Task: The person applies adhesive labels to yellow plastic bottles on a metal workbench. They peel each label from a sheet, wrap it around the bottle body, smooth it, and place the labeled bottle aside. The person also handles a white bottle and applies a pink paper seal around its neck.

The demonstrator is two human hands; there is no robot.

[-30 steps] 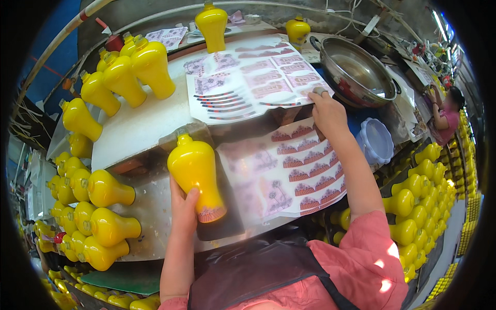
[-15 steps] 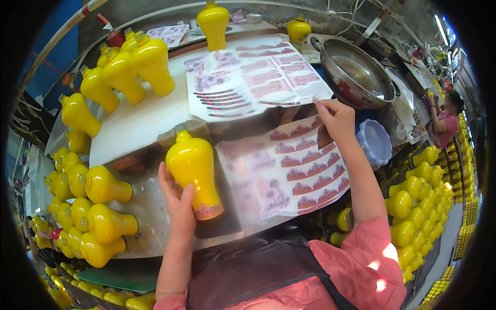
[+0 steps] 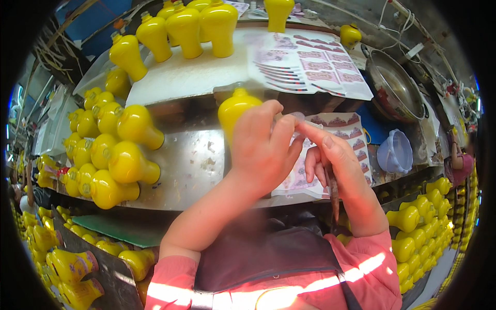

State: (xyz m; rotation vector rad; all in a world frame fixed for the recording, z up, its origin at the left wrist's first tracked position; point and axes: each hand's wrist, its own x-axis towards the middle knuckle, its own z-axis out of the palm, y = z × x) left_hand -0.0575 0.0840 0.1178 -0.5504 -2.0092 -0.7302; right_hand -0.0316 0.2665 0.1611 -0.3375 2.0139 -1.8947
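Note:
My left hand [image 3: 263,150] and my right hand [image 3: 338,160] meet in front of a glossy yellow bottle [image 3: 237,107], which stands upright behind my left hand and is partly hidden by it. A thin, pale translucent piece [image 3: 310,123] shows between the fingertips of both hands, which are pinched together. From my right hand hangs a flat brown strip [image 3: 334,196], held against the palm by curled fingers. Beneath the hands lies a decal sheet [image 3: 347,121] with rows of purple-brown border pieces. Another decal sheet [image 3: 356,90] lies on the raised white board.
Several yellow bottles [image 3: 181,31] stand on the white board [image 3: 196,77]; others [image 3: 132,163] lie stacked at the left. To the right are a wide metal pan [image 3: 395,82] and a lilac basin [image 3: 395,152]. Rows of yellow bottles [image 3: 405,219] fill the lower right. Another person [image 3: 460,160] is at far right.
My left hand has let go of the bottle's side and come up to the right. My right hand has drawn back from the upper sheet's edge to meet it. The view has shifted left.

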